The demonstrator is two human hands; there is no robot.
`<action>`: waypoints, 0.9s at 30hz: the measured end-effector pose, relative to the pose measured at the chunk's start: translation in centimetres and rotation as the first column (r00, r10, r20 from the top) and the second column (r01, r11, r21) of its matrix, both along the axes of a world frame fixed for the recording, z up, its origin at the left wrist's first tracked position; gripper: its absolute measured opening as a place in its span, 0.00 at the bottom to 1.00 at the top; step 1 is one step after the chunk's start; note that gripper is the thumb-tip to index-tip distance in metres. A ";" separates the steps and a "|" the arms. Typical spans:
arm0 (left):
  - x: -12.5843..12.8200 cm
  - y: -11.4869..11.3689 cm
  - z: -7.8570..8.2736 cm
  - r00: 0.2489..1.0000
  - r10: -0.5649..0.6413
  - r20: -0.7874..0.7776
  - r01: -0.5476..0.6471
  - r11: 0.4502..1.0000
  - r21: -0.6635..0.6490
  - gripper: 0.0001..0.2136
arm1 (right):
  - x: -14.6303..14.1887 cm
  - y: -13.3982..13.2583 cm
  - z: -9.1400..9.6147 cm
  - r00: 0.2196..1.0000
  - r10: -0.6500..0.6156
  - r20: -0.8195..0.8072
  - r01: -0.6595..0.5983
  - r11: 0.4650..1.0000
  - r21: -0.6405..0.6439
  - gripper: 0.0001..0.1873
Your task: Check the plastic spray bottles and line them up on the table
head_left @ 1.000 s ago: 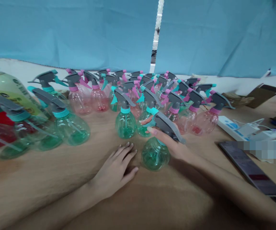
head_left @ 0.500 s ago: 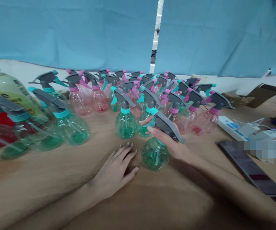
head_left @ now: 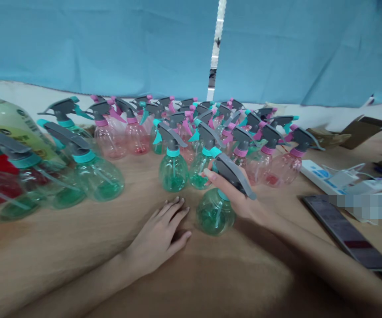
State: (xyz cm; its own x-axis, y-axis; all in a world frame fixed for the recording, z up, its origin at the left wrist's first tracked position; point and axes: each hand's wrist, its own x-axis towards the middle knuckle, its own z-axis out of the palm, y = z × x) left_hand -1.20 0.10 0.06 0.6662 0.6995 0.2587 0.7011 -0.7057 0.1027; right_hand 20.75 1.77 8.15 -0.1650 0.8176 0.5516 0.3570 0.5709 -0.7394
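My right hand is wrapped round the neck and trigger of a green spray bottle with a grey head and turquoise nozzle. The bottle stands upright on the wooden table, its nozzle facing away to the left, with a thin tube inside. The trigger is mostly hidden behind my fingers. My left hand lies flat on the table left of this bottle, fingers slightly spread, holding nothing. Just beyond my hands stand another green spray bottle and a pink spray bottle.
Several more pink and green spray bottles crowd the back of the table. More green bottles stand at the left, by a tall pale green container. At the right are a phone, a white power strip and an open cardboard box.
The fingers of my right hand have curled in towards the bottle's neck, and the trigger that stuck out before is drawn back. My left hand has stayed put.
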 end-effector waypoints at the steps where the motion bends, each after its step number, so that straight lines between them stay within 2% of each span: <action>1: 0.0 0.0 0.0 1.000 0.000 0.001 0.000 1.000 -0.003 0.23 | 0.0 0.0 0.0 1.000 -0.007 0.003 0.007 1.000 0.006 0.09; 8: -0.1 0.0 0.1 1.000 0.004 0.003 -0.004 1.000 -0.014 0.23 | -0.4 0.1 -0.6 0.996 -0.026 -0.082 0.024 0.999 -0.026 0.13; 13: -0.1 -0.1 0.1 1.000 0.006 0.018 -0.006 1.000 -0.030 0.23 | -0.1 0.1 -0.5 0.997 -0.043 -0.056 0.043 0.999 0.006 0.12; 18: 0.0 0.0 0.1 1.000 0.004 0.014 -0.003 1.000 -0.024 0.22 | -0.1 0.0 -0.1 0.998 0.034 -0.043 -0.035 0.999 -0.022 0.08; 27: 0.0 -0.1 0.3 1.000 0.008 -0.003 -0.008 0.999 -0.039 0.23 | -0.5 0.3 -0.8 0.981 0.088 -0.172 -0.095 0.995 -0.034 0.09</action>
State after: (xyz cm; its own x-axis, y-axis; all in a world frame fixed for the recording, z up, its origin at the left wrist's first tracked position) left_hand -1.23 0.01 0.39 0.6614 0.7141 0.2294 0.7067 -0.6958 0.1284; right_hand 20.25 2.07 7.32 -0.1471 0.8265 0.5433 0.1715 0.5623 -0.8089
